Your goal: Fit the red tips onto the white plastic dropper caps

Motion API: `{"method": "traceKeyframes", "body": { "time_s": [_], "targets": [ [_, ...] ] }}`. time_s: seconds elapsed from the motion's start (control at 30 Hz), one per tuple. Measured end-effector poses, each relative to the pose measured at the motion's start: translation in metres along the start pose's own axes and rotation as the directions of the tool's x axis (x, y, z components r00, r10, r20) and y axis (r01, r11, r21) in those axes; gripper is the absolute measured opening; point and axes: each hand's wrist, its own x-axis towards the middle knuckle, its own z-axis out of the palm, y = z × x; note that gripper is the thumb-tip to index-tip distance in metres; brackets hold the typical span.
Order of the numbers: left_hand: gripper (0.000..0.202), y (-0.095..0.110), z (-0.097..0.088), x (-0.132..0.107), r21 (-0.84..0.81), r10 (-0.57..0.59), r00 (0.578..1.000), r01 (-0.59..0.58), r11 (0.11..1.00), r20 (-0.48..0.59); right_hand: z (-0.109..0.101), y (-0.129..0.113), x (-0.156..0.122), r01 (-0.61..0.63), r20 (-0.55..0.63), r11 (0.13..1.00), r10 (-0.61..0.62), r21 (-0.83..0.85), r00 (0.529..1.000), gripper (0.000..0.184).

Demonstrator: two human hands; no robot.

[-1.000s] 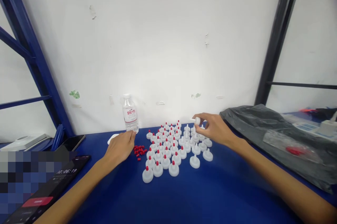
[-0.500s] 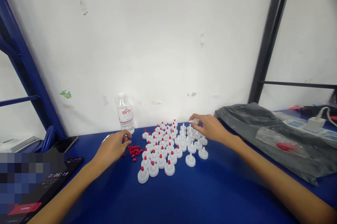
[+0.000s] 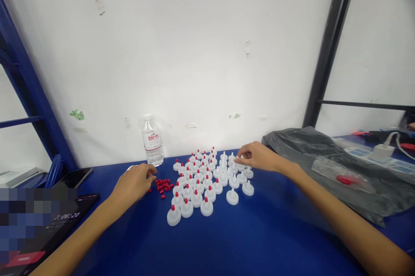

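My left hand (image 3: pixel 136 181) is at the left of a small pile of red tip caps (image 3: pixel 164 185), thumb and fingers drawn together. What they hold, if anything, is hidden. At the back right of a cluster of white nozzle lids, my right hand (image 3: pixel 257 156) pinches a white nozzle lid (image 3: pixel 240 166), mostly covered by the fingers. Several lids on the left, such as the nearest lid (image 3: pixel 174 216), stand upright with red tips on. Those on the right, such as the bare lid (image 3: pixel 232 197), have plain white spouts.
A water bottle (image 3: pixel 152 142) stands against the wall behind my left hand. Phones (image 3: pixel 61 219) lie at the left. To the right, a grey plastic bag (image 3: pixel 324 176) carries a clear bag (image 3: pixel 343 176) with red pieces inside. A white charger (image 3: pixel 382 152) is beyond.
My right hand has lowered a tilted white lid into the back right of the cluster. My left hand stays beside the red caps, its fingers slightly shifted. The view has moved a little.
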Motion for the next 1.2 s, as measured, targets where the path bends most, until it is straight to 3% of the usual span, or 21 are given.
{"method": "traceKeyframes", "body": {
  "time_s": [0.47, 0.77, 1.2],
  "targets": [
    [0.022, -0.0023, 0.0014, -0.0032, 0.137, -0.024, 1.000, 0.022, 0.990, 0.014, 0.0039, 0.0013, -0.0018, 0.062, 0.106, 0.998, -0.061, -0.007, 0.993, 0.019],
    [0.022, -0.0042, 0.0059, -0.0043, 0.173, -0.005, 0.999, -0.001, 0.985, 0.036, 0.0020, 0.0021, -0.0033, 0.048, 0.236, 0.994, -0.071, 0.103, 0.969, 0.018],
    [0.023, 0.0013, 0.0075, -0.0037, 0.169, -0.024, 0.999, 0.018, 0.986, 0.037, 0.0016, -0.0017, -0.0044, 0.031, 0.318, 0.984, -0.086, 0.175, 0.944, 0.024]
  ]
}}
